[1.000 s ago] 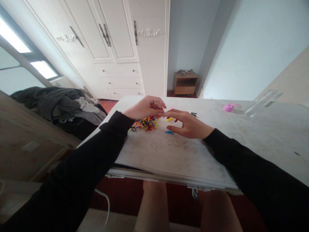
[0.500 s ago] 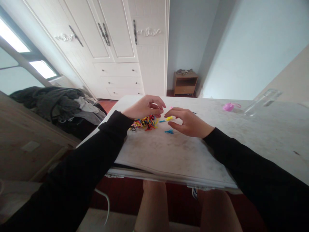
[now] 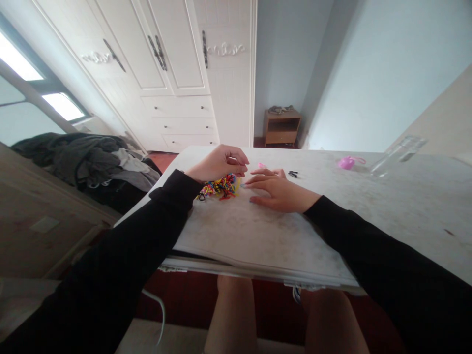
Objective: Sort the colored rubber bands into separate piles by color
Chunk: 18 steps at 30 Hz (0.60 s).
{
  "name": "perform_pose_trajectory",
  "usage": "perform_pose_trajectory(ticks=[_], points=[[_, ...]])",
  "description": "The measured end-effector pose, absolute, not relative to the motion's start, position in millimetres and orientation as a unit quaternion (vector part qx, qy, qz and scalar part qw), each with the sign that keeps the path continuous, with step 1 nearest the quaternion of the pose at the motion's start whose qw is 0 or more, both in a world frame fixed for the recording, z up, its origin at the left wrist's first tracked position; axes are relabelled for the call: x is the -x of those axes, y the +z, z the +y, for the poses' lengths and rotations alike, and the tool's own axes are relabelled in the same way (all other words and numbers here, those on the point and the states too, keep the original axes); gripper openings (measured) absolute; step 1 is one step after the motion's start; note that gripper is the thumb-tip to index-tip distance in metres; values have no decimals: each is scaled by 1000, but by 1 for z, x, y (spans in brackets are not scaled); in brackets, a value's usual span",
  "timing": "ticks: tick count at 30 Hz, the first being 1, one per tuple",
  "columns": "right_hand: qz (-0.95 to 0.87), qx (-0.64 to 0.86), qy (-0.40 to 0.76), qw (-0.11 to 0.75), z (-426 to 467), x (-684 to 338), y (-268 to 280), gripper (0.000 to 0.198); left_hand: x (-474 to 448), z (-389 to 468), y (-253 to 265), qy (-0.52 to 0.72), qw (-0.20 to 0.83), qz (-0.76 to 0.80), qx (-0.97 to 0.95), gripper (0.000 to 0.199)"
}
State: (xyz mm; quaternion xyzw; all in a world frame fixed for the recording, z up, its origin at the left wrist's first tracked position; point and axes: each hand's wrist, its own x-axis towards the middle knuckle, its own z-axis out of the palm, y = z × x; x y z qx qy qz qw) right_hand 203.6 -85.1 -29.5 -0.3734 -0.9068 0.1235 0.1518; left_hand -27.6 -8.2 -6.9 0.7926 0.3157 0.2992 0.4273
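Observation:
A tangled heap of small multicoloured elastic bands (image 3: 219, 188) lies on the white table. My left hand (image 3: 219, 164) hovers just above and behind the heap, thumb and fingertips pinched together; whatever may be between them is too small to make out. To the right of the heap, my right hand (image 3: 278, 191) is palm down, low over the tabletop, with its fingers stretched out and apart. It covers the spot where blue and yellow bands lay. Behind it sits a small pink bunch of bands (image 3: 261, 165), and a black bunch of bands (image 3: 293, 174) lies to its right.
Farther right on the table (image 3: 387, 216) are a round pink case with a loop (image 3: 346, 162) and a clear glass bottle or jar (image 3: 398, 156). Dark clothes (image 3: 84, 157) are heaped at the left. A white wardrobe (image 3: 177, 73) and a wooden bedside cabinet (image 3: 282, 128) stand beyond.
My right hand has shifted slightly left and down, flattening over the blue and yellow bands, which are now hidden. The black bunch has come into view. My left fingers have closed a little more.

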Motion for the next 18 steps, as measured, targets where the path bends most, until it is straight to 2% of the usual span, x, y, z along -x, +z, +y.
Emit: perform_pose_trajectory(ticks=[4, 7, 12, 18], points=[[-900, 357, 119, 219, -85, -207, -21, 25, 29, -7, -7, 312, 425, 329, -784, 22], [-898, 326, 145, 257, -85, -212, -16, 28, 29, -6, -8, 311, 414, 335, -787, 21], [-893, 323, 200, 240, -87, -215, -14, 32, 30, -5, -10, 302, 399, 336, -798, 20], [-883, 348, 153, 275, -84, -213, -19, 20, 28, -7, -8, 307, 427, 326, -786, 17]])
